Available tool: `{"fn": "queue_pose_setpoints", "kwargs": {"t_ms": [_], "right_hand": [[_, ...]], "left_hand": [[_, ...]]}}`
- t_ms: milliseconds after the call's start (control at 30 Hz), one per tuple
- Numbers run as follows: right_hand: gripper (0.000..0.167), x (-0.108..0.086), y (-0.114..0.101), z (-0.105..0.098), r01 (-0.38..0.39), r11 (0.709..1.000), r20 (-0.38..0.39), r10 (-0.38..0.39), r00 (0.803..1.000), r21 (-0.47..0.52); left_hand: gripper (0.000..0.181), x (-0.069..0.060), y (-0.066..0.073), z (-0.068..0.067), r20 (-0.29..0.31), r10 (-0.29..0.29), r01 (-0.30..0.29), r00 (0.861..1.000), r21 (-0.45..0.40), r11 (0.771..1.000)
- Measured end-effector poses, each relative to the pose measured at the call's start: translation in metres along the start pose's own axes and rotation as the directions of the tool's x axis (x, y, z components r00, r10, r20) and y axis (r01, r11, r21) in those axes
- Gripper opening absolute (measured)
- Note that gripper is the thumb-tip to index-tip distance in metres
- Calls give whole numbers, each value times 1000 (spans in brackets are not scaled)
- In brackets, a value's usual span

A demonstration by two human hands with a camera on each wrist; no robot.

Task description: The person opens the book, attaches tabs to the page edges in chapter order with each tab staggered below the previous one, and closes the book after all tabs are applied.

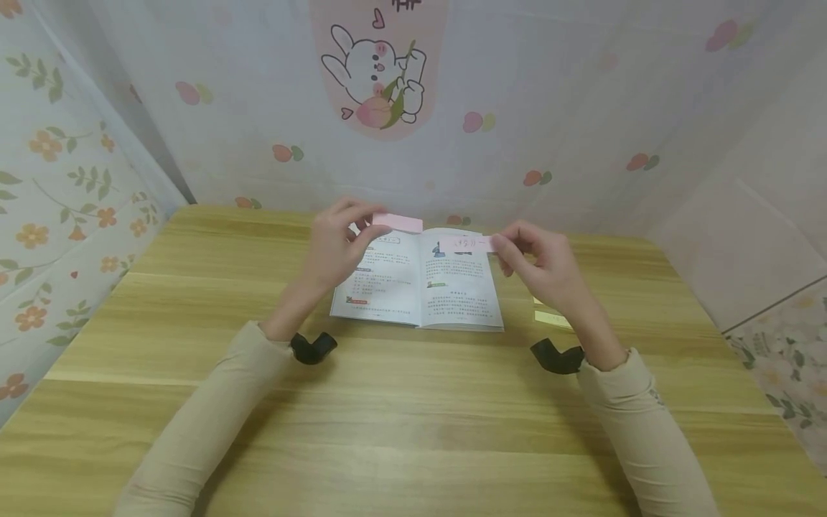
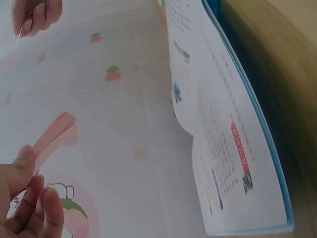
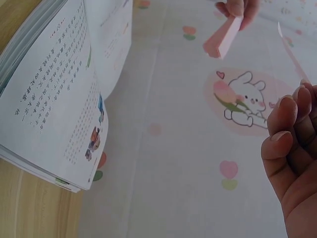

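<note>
An open book (image 1: 388, 287) with printed pages lies on the wooden table. Above its left page my left hand (image 1: 339, 240) pinches a pink sticky note pad (image 1: 399, 223) between thumb and fingers; in the left wrist view the pad (image 2: 54, 130) looks like a thin stack of strips. My right hand (image 1: 539, 262) pinches one pink sticky note (image 1: 461, 245) by its end, over the top of the right page. Handwriting shows on that note in the head view. Seen from the right wrist, the single note (image 3: 292, 57) appears nearly edge-on.
Yellow sticky notes (image 1: 552, 318) lie on the table (image 1: 413, 416) right of the book, partly behind my right forearm. A black curved piece (image 1: 314, 349) sits at the left wrist, another (image 1: 557, 357) at the right. A patterned curtain (image 1: 549, 86) hangs behind the table's far edge.
</note>
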State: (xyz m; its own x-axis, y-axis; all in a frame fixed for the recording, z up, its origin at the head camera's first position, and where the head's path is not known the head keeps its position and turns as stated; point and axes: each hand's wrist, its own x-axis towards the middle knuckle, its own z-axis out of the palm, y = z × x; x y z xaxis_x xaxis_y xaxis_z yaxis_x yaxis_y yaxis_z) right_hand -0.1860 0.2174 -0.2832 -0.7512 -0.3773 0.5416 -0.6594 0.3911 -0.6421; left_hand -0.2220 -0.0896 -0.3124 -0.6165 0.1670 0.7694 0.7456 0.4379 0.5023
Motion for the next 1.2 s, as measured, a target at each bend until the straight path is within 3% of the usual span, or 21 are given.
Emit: {"fn": "queue_pose_setpoints", "kwargs": {"t_ms": [433,900,1200], "right_hand": [[11,-1,1,0,-16,1000,-2,16,1000,-14],[11,0,2,0,-15,999,5,15,1000,-31],[11,-1,2,0,-11,999,9,11,1000,-30]], "left_hand": [[23,3,-20,-18,-25,-120,122,992,52,991],[22,1,-40,-35,-59,-252,256,966,81,963],[19,-1,-54,-50,-71,-279,285,958,104,953]]}}
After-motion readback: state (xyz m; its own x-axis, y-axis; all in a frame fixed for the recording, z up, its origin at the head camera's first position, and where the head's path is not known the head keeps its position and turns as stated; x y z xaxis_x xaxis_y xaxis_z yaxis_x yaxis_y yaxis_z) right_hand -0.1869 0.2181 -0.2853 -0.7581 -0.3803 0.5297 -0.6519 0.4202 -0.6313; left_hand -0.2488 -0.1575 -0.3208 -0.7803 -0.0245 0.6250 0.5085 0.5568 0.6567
